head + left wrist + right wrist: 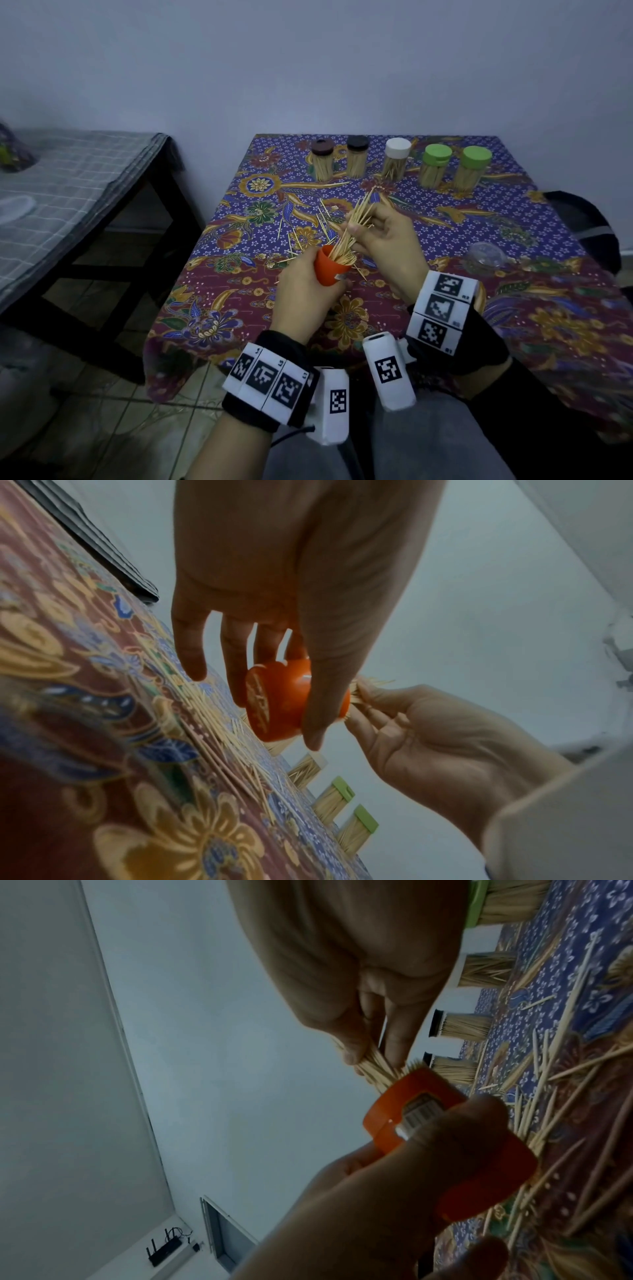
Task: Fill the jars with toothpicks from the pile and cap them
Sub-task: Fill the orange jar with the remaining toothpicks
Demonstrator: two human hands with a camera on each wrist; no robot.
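Both hands are busy in the head view: my left hand (303,294) is wrapped around the orange jar (330,265), tilted just above the surface (513,308), and my right hand (383,240) pinches a bundle of toothpicks (352,226) whose lower ends sit in the jar's mouth. Beyond the orange jar, five capped jars (397,161) stand in a row, already filled; loose toothpicks (301,226) lie scattered just beyond it. I judge this the last jar, part full and uncapped.

From the left wrist, the left hand's fingers (236,669) and thumb curl round the orange jar, the right hand feeding from beside it.

From the right wrist, the thumb and fingers (394,1039) clamp the bundle at the jar's rim. I see no orange cap anywhere.
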